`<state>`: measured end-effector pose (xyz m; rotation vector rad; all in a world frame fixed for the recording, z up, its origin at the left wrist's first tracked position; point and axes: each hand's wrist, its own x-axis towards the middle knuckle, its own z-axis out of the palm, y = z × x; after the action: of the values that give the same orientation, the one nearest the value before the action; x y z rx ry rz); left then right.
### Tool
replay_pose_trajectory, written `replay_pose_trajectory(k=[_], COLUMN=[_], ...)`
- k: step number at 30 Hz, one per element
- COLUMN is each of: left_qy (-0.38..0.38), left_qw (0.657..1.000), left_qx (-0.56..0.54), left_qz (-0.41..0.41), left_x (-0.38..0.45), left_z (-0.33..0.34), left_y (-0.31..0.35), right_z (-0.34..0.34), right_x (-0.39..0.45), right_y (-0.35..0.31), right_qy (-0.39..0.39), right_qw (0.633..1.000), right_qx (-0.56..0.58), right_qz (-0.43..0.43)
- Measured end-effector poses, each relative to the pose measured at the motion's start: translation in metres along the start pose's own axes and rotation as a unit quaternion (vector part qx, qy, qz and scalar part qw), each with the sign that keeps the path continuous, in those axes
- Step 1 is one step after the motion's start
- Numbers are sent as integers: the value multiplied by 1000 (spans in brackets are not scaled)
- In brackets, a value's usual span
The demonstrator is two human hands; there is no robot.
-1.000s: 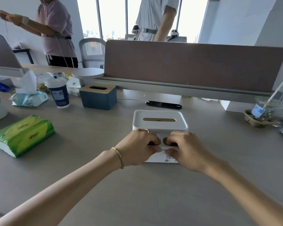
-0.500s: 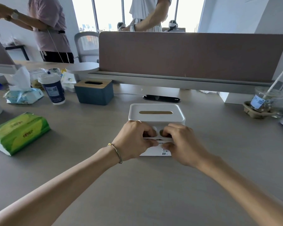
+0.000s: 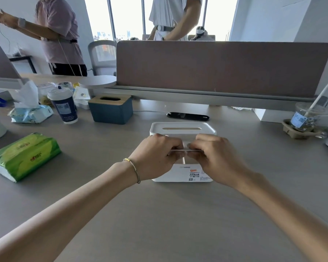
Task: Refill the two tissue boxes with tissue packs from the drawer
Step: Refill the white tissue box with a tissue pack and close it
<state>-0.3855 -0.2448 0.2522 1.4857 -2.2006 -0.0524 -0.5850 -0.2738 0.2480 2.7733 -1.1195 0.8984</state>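
Left hand and right hand both pinch the top film of a white tissue pack, just before the white tissue box. Soft, light, slippery wrapper; best gripped at its seam.

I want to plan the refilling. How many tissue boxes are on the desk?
2. The white box is in the middle, with both hands at its near side. The blue box with a wooden lid stands farther back on the left. No others show.
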Motion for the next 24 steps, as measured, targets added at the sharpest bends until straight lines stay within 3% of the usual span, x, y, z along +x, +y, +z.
replay_pose_trajectory(k=[6, 12, 24], left_qy=[70, 100, 37], left_qw=[997, 990, 983], left_qx=[0, 16, -62], left_qz=[39, 95, 167], left_x=[7, 37, 93], left_z=[-8, 2, 96], left_y=[11, 55, 173], right_z=[-17, -52, -106], right_x=[3, -22, -139], right_y=[3, 31, 117], right_qy=[85, 123, 132], right_qw=[996, 991, 977], right_qx=[-16, -55, -99], right_qz=[-37, -6, 133])
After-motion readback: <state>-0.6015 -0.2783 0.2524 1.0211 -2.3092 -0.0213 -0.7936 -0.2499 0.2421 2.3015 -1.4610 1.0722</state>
